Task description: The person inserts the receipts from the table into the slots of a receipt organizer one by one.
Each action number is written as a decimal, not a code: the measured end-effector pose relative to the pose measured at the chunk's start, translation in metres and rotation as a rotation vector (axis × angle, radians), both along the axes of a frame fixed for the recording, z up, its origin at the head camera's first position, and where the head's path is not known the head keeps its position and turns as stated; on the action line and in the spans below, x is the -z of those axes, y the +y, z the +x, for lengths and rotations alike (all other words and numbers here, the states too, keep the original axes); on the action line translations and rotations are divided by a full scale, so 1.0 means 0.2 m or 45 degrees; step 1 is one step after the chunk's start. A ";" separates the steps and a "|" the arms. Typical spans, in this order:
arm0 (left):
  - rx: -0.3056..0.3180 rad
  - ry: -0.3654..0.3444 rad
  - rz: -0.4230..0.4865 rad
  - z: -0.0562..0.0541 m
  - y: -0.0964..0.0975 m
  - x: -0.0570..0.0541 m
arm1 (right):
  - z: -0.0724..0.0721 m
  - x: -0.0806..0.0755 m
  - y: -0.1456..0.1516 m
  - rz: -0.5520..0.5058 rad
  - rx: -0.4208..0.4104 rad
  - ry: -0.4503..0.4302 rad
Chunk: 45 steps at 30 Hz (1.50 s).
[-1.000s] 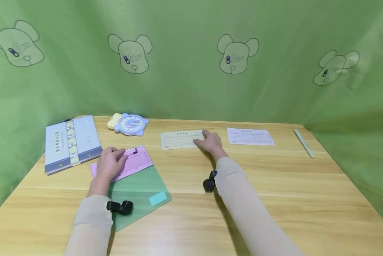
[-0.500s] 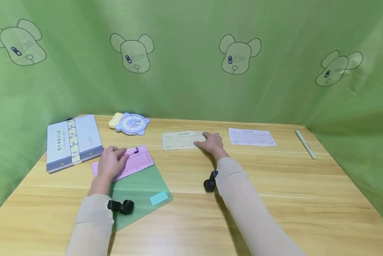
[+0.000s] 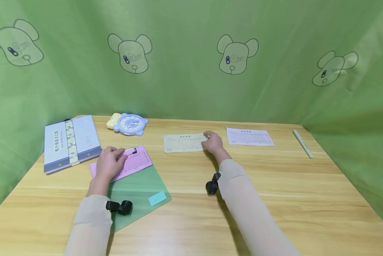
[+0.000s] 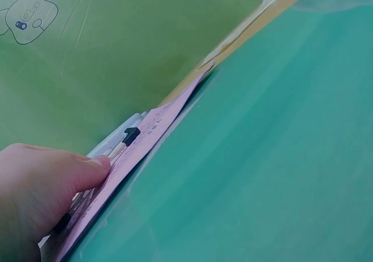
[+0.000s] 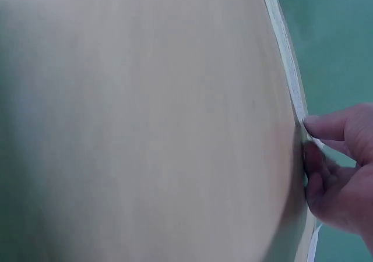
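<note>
A green translucent clipboard [image 3: 134, 195] lies angled on the wooden table, with a pink printed form [image 3: 139, 160] under its metal clip [image 3: 130, 151]. My left hand [image 3: 108, 164] grips the clip end; in the left wrist view its thumb [image 4: 93, 172] lies on the clip while the other fingers are mostly hidden. Farther back, my right hand [image 3: 214, 143] pinches the right edge of a pale green printed form [image 3: 183, 143]. From the right wrist this form [image 5: 285, 52] appears edge-on between thumb and fingers, close to the tabletop.
A white printed form [image 3: 250, 137] lies right of my right hand, and a pale green pen [image 3: 302, 144] beyond it. At left sits a blue-grey boxed ledger [image 3: 55, 142]. A blue toy-like clock [image 3: 131, 124] and a yellow object [image 3: 113, 121] stand behind. Green curtain encloses the table.
My right hand has drawn the pale green form slightly toward me and to the right. My left hand stays at the clip.
</note>
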<state>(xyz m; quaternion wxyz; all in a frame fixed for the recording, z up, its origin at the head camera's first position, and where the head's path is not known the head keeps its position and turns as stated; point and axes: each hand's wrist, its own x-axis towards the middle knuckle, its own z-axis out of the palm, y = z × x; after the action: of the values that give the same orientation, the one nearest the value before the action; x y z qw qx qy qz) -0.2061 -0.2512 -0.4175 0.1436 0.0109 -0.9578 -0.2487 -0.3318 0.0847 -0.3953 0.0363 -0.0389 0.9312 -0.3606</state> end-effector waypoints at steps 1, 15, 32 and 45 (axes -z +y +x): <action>0.001 0.004 0.000 0.00 0.00 0.00 | 0.00 0.00 0.01 -0.038 -0.005 0.002; 0.008 0.008 -0.004 0.00 0.00 0.00 | 0.07 -0.03 0.08 -0.744 -0.019 -0.223; -0.013 -0.064 0.046 0.00 0.00 -0.01 | 0.24 -0.07 -0.12 -0.870 -0.207 -0.330; -0.038 -0.113 0.029 0.00 0.02 -0.04 | 0.33 -0.04 -0.31 -0.651 -0.452 -0.385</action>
<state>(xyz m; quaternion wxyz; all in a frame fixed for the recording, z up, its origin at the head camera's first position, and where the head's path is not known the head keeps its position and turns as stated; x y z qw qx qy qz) -0.2062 -0.2481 -0.4098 0.1046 0.0380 -0.9600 -0.2568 -0.2663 0.0237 -0.3869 0.2249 -0.1542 0.7737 -0.5719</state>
